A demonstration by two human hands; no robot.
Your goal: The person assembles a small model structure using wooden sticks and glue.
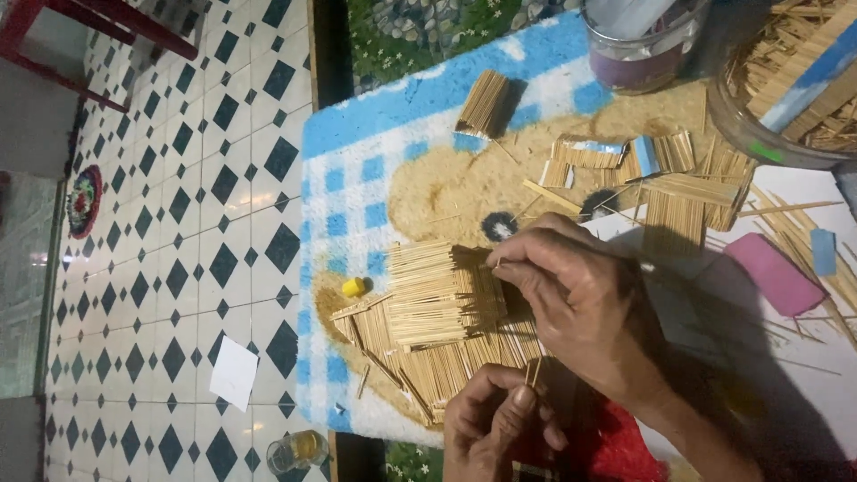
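In the head view, the right hand [580, 303] pinches a thin stick [536, 265] between closed fingers and rests on the small house of sticks [437, 308], which lies just under it on the blue rug [357, 161]. The left hand [495, 424], near below it, is half closed and holds a short stick [534, 370] at the house edge; a yellow cap [354, 286] lies beyond the house.

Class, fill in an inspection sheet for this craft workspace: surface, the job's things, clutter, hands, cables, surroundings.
Surface: blue and tan mat on a tiled floor.
Job's things: small stick-built model house; thin stick.
Clutter: stick bundle, loose stick panels, yellow cap, pink block, bowl of sticks, white paper square, small jar.
Hands: right hand rests on the house roof; left hand pinches the thin stick.
Cables: nothing seen.
Surroundings: red chair legs.
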